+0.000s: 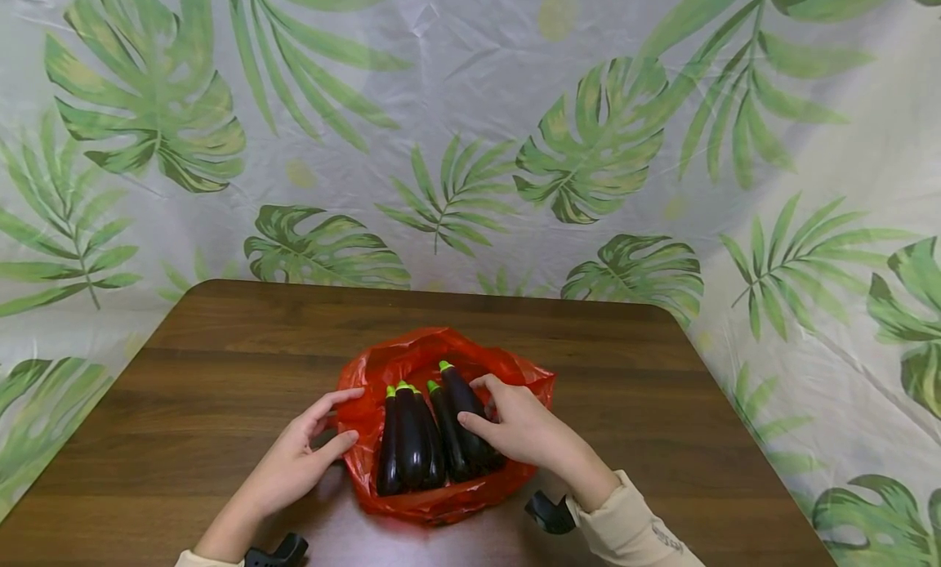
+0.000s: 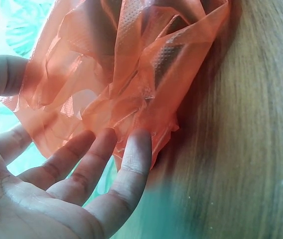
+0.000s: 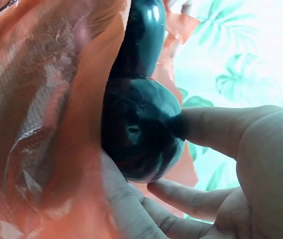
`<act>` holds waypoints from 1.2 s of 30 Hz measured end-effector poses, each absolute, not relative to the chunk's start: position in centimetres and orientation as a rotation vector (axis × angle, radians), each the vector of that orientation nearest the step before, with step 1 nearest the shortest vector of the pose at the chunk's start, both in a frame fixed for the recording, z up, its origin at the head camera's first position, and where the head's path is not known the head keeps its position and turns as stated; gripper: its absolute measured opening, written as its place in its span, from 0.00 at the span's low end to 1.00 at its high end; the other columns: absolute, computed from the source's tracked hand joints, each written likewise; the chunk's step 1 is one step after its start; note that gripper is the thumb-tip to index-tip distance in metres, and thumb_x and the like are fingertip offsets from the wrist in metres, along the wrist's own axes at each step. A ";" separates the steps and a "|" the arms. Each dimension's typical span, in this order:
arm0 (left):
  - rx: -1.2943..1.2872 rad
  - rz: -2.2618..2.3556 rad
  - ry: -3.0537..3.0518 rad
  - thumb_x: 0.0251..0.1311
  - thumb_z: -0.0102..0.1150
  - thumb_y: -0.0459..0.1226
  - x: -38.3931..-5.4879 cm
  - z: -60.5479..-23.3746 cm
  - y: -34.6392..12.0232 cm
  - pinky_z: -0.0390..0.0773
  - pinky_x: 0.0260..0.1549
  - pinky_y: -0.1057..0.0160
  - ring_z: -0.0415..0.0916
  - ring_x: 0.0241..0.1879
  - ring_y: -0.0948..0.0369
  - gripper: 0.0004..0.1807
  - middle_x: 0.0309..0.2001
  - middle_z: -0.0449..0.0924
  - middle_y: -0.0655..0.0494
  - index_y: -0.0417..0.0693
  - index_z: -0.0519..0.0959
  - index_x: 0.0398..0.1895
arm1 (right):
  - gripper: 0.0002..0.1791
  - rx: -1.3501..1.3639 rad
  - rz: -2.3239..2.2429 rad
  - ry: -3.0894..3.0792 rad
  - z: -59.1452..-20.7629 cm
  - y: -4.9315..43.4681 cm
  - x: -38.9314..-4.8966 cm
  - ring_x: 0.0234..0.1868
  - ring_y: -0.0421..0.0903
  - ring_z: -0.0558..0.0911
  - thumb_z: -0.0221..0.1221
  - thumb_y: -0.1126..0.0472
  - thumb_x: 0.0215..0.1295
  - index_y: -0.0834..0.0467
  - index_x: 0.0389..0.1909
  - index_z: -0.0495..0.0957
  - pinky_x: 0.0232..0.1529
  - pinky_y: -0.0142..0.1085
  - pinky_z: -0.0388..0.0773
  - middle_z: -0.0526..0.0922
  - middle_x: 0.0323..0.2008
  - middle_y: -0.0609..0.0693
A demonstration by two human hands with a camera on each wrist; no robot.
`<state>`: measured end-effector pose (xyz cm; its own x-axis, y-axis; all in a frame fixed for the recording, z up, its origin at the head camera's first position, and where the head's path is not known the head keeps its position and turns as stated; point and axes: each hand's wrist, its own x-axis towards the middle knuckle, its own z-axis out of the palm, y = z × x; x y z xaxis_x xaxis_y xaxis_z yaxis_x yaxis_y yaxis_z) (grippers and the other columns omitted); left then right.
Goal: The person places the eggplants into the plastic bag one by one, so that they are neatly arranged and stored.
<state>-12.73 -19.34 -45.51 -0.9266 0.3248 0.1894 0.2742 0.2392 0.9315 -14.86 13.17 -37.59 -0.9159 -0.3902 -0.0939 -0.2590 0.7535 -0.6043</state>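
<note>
Several dark purple eggplants [image 1: 413, 440] with green tops lie side by side in an opened red plastic bag [image 1: 441, 341]. My right hand [image 1: 520, 426] reaches inside and grips the rightmost eggplant [image 1: 460, 393]. From the right wrist, the rounded end of that eggplant [image 3: 141, 132] shows between thumb and fingers. At the bag's left rim rests my left hand [image 1: 303, 448], its fingers spread and only loosely bent. In the left wrist view, its fingertips [image 2: 137, 144] touch the outside of the crumpled bag [image 2: 151, 84]; one digit's tip is hidden behind the plastic.
The bag stands on a brown wooden table [image 1: 243, 371], near its front. Behind the table hangs a pale cloth [image 1: 470, 101] printed with green leaves. Black wrist straps [image 1: 551, 512] sit by both sleeve cuffs.
</note>
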 end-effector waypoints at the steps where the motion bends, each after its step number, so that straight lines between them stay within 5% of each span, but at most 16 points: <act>1: 0.584 1.817 2.438 0.75 0.63 0.34 -12.7 -45.5 -19.3 0.86 0.47 0.67 0.80 0.56 0.74 0.27 0.66 0.78 0.38 0.48 0.73 0.75 | 0.31 -0.512 -0.892 2.736 -37.7 13.1 -14.9 0.28 0.42 0.75 0.65 0.47 0.76 0.64 0.68 0.74 0.35 0.35 0.73 0.80 0.32 0.47; 22: 0.524 1.810 2.420 0.75 0.63 0.32 -12.8 -45.6 -19.4 0.87 0.43 0.65 0.82 0.53 0.70 0.28 0.64 0.79 0.38 0.48 0.72 0.75 | 0.33 -0.532 -0.800 2.718 -38.5 13.1 -15.5 0.24 0.41 0.72 0.64 0.45 0.76 0.67 0.68 0.76 0.30 0.34 0.69 0.74 0.20 0.46; 29: 0.524 1.818 2.410 0.75 0.63 0.34 -12.8 -45.6 -19.4 0.87 0.43 0.65 0.82 0.53 0.69 0.28 0.64 0.78 0.37 0.49 0.72 0.75 | 0.36 -0.501 -0.769 2.709 -38.3 13.2 -15.4 0.33 0.43 0.78 0.63 0.43 0.77 0.66 0.71 0.75 0.43 0.42 0.78 0.80 0.27 0.48; 36: 0.503 1.822 2.396 0.75 0.63 0.33 -12.8 -45.5 -19.4 0.88 0.44 0.65 0.82 0.54 0.68 0.28 0.66 0.77 0.37 0.48 0.71 0.76 | 0.37 -0.519 -0.772 2.710 -37.7 13.2 -15.1 0.30 0.42 0.78 0.65 0.44 0.76 0.67 0.72 0.73 0.37 0.39 0.77 0.81 0.27 0.48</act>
